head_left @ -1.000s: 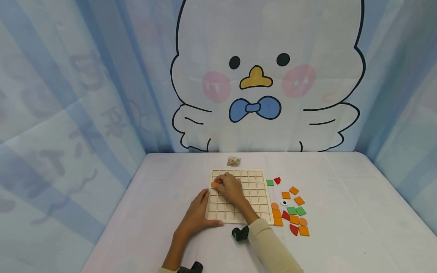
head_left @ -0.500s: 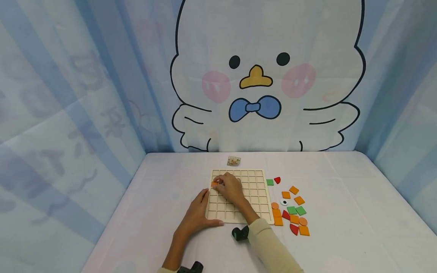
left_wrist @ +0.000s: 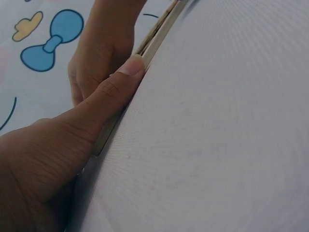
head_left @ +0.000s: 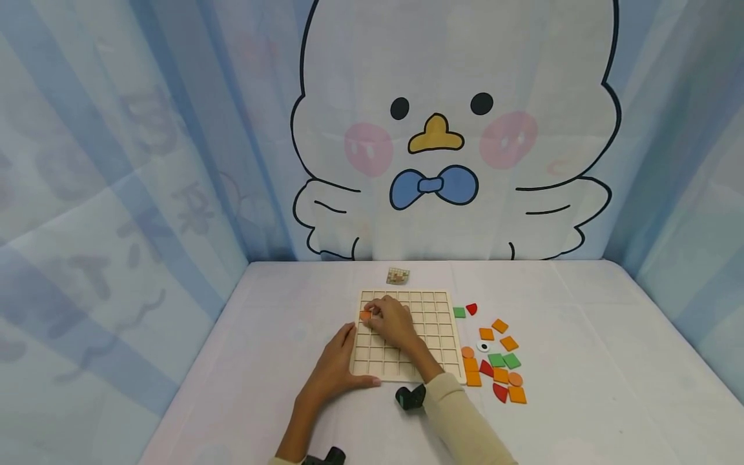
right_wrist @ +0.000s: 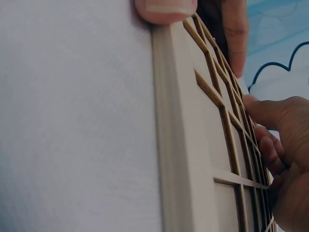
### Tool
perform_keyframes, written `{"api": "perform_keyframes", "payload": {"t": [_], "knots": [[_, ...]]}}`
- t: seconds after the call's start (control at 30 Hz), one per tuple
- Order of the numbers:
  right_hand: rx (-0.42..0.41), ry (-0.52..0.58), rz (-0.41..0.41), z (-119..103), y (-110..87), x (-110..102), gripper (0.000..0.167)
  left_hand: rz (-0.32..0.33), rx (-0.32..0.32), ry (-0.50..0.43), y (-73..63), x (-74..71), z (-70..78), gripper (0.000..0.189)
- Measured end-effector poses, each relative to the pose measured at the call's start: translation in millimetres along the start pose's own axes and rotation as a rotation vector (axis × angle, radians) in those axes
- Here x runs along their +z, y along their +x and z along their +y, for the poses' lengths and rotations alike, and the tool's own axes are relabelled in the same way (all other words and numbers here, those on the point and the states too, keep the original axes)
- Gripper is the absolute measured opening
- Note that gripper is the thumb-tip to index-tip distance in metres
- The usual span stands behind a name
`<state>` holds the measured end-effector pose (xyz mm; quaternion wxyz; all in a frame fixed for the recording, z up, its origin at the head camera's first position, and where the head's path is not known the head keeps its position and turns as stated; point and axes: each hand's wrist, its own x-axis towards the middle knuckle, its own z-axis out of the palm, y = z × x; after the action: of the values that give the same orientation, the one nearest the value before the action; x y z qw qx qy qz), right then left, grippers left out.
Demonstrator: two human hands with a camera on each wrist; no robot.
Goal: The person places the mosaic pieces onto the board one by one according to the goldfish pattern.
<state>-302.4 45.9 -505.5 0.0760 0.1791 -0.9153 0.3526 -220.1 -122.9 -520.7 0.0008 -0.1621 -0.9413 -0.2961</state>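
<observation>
At the left side of the pale wooden board with raised square grid lines (head_left: 431, 327), toward its far end, the small flat orange piece (head_left: 364, 315) sits at the fingertips of the right hand (head_left: 396, 324), which pinches it between thumb and fingers. Over the last second the change is slight: the piece has gone from looking rounded to looking more squared-off, while both hands stay almost where they were. That suggests a fine adjustment against a cell rather than a carry; whether the piece is fully seated cannot be told, since the fingers partly cover it and the right wrist view does not show it

The left hand (head_left: 332, 365) is spread around the board's near left corner, thumb along the near edge and fingers against the left edge, which probably steadies it

To the right lie loose orange squares (head_left: 517, 394), green squares (head_left: 511, 360), red wedge-shaped pieces (head_left: 500, 392), orange discs (head_left: 515, 379) and a white disc with a black centre (head_left: 483, 347). Beyond the far edge rests a small patterned card-like item (head_left: 398, 276), its print too small to read
</observation>
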Motion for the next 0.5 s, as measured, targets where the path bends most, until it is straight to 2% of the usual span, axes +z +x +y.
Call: {"api": "perform_keyframes", "payload": {"t": [0.27,0.5], "knots": [[-0.002,0.058,-0.106,-0.8,-2.3,-11.3,0.03,0.002,-0.003,0.001,-0.4,0.7,0.2,0.13],[-0.046,0.132,-0.148,-2.6,-4.0,-23.3,0.029,0.0,-0.003,-0.001,-0.8,-0.1,1.2,0.129]]}}
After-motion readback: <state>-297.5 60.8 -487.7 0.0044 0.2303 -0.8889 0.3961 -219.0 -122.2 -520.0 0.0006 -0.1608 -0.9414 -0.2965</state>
